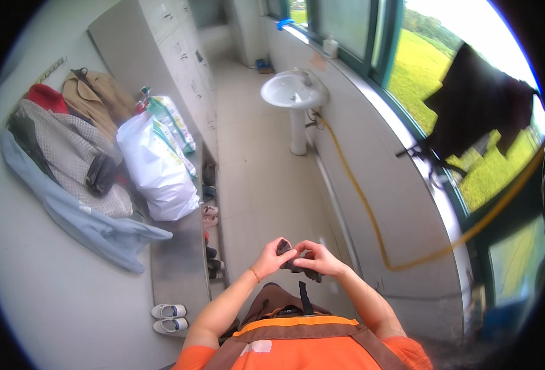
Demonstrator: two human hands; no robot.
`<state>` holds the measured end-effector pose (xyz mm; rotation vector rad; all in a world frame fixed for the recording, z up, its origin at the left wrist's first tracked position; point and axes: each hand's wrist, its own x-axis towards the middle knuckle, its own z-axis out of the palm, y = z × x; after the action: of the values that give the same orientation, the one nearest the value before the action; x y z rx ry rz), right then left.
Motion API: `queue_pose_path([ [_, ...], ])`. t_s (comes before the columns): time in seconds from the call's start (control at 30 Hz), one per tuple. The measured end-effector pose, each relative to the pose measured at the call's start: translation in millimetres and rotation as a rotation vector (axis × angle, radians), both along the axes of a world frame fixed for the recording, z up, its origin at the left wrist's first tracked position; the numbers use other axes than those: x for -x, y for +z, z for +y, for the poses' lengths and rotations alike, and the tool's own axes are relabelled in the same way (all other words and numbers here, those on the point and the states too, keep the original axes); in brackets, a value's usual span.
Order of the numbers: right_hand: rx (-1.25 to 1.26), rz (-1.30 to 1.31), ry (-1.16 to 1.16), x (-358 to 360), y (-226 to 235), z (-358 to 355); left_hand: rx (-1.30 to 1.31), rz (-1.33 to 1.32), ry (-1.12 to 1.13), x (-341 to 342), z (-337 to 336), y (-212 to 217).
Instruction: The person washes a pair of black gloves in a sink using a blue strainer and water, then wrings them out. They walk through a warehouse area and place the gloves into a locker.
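In front of my waist, both hands grip a dark brown bunched cloth (311,274). My left hand (271,259) is closed on its left end, with thumb and fingers pinching it. My right hand (323,259) is closed on the other side, its thumb pressed on the fabric close to the left thumb. The cloth is too crumpled to tell its kind. Just below hangs a short black strap (305,297), touched by neither hand. It stands out from the brown apron (272,302) that I wear over an orange shirt.
On the left, coats (69,132) hang above a grey bench (177,253) that bears white bags (155,166) and white shoes (169,317). Lockers (167,55) stand beyond. A sink (291,89), a yellow hose (371,216) and a hanging dark garment (476,105) line the right side.
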<state>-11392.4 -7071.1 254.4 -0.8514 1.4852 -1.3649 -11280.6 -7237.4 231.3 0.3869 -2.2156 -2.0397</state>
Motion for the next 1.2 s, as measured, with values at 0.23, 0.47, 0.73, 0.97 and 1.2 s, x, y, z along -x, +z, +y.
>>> queue_pose_path([
  [0.23,-0.011,0.114,0.086,117.0,-54.3,-182.4,-0.132,-0.04,0.061,100.0,-156.6,-25.9],
  [0.47,0.135,-0.377,-0.117,231.2,-13.9,-333.4,-0.174,-0.032,0.064,216.7,-321.6,35.2],
  [0.73,0.154,0.154,-0.013,368.7,2.5,-506.5,-0.364,0.132,0.327,368.3,-469.0,33.0],
  [0.97,0.219,-0.031,-0.007,497.2,-3.0,-661.1,0.041,0.056,0.489,471.7,-603.7,48.1],
  [1.2,0.08,-0.036,0.1,607.6,10.6,-806.4,0.373,-0.02,0.419,553.7,-763.5,55.1],
])
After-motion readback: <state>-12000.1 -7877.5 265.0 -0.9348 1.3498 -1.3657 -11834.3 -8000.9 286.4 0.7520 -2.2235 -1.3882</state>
